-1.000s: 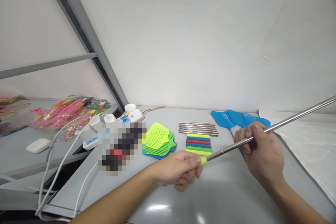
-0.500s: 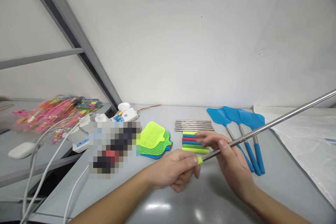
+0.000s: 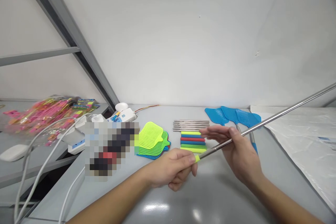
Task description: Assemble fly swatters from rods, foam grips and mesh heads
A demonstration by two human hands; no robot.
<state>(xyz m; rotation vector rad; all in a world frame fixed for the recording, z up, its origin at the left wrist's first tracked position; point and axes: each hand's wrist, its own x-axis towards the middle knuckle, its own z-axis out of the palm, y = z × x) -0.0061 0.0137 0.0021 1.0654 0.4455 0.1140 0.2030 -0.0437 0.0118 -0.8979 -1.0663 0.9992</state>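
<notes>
A long shiny metal rod [image 3: 278, 114] slants up to the right and runs out of view. My left hand [image 3: 174, 169] is closed around its yellow-green handle end [image 3: 197, 158], most of which the fingers hide. Flat and stretched out, the fingers of my right hand [image 3: 237, 152] point left while the rod crosses against the thumb and palm. Behind the hands lie coloured handle tubes [image 3: 193, 143] in a row, with several short metal rods [image 3: 191, 125] above them. Perforated fly swatter heads [image 3: 151, 136] are stacked to the left.
Blue fly swatters [image 3: 231, 114] lie behind my right hand, partly covered by it. A white plastic sheet [image 3: 301, 140] spreads on the right. Left are a power strip [image 3: 127, 114], white cables [image 3: 34, 171], bagged pink items [image 3: 49, 112] and a blurred-out patch [image 3: 112, 154].
My right hand has shifted slightly right along the rod, its fingers straighter and thumb raised. The left hand keeps its hold on the handle end. The view has moved a little.
</notes>
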